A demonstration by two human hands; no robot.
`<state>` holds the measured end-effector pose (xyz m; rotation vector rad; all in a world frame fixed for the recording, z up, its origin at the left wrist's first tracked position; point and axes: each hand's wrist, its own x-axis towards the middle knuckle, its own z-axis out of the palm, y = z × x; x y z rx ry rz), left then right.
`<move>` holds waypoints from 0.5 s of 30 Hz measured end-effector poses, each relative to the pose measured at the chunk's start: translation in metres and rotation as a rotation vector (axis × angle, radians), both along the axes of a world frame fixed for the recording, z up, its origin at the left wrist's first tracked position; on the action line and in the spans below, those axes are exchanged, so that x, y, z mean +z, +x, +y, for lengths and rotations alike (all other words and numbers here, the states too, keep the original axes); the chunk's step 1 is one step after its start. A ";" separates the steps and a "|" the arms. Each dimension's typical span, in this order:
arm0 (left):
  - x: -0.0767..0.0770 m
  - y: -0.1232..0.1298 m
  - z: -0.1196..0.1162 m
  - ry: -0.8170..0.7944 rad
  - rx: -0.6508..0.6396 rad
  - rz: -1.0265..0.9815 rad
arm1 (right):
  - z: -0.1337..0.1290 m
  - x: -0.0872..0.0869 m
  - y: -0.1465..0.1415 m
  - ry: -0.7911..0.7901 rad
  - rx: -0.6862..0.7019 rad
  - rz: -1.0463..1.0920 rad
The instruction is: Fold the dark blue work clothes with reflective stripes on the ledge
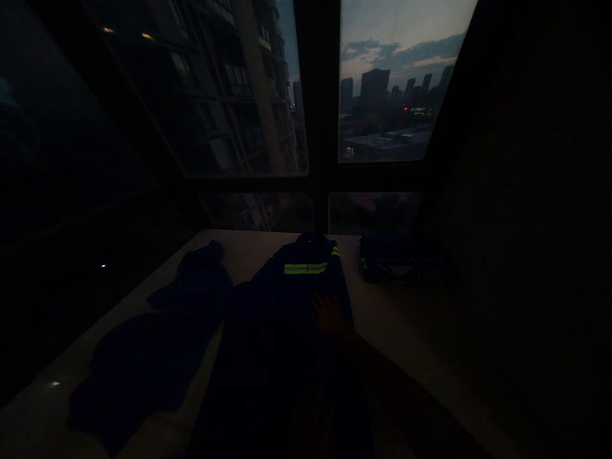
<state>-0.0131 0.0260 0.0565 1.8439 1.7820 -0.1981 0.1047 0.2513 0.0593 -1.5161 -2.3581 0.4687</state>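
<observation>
Resting a Hand on Reflective Workwear in Dim Light

Fingers spread, a person's right hand (329, 313) lies on a dark-blue work jacket (291, 296), below its yellow-green and silver chest stripe (306, 269). The jacket is laid out mid-surface (382, 319), collar toward the windows (382, 83), between a crumpled blue garment (157, 338) and a dark folded bundle (401, 264). The left hand (313, 408), barely discernible, is too dark to read.
</observation>
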 end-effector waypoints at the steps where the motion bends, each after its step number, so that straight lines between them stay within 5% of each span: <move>1: -0.002 0.000 0.000 0.004 0.021 -0.015 | -0.002 -0.002 0.001 0.014 0.000 -0.004; 10: 0.012 0.032 0.003 0.011 0.155 -0.337 | 0.001 -0.010 0.038 0.102 0.021 0.006; 15: 0.014 0.020 -0.001 0.013 0.188 -0.415 | 0.009 -0.013 0.067 0.073 0.029 -0.036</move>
